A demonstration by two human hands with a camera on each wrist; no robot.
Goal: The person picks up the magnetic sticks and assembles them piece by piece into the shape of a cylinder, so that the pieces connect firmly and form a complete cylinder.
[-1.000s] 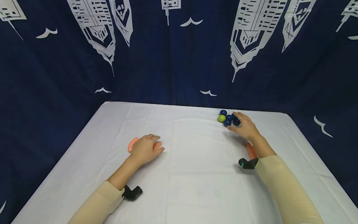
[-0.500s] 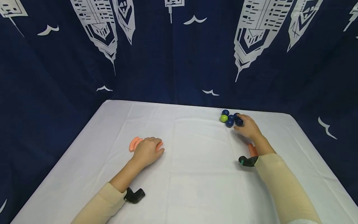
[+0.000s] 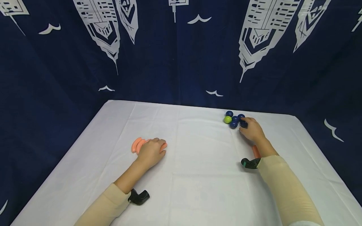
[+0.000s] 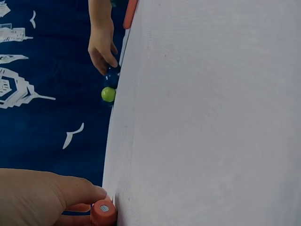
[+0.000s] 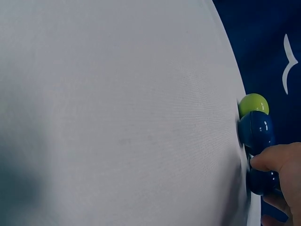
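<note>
My left hand (image 3: 151,152) is at the left of the table, thumb and fingers around an orange curved, sausage-like piece (image 4: 103,213) whose end carries a small pale mark. Other orange curved pieces (image 3: 136,145) lie side by side left of this hand, partly covered by it. At the far right, my right hand (image 3: 253,129) pinches a dark blue ball (image 5: 262,182) on the table between thumb and fingers. Touching or close beside it are several more dark blue balls (image 3: 233,124) and one lime green ball (image 3: 227,119).
A longer orange piece (image 3: 256,151) lies beneath the right wrist, partly hidden. Black wrist cameras (image 3: 138,197) stick out from both sleeves. The white-covered table (image 3: 203,188) ends at a dark blue printed curtain (image 3: 178,69) just behind the balls.
My left fingers have drawn in around an orange piece, and more orange pieces show at its left. The right thumb and fingers have closed in on a blue ball. The head view has shifted slightly.
</note>
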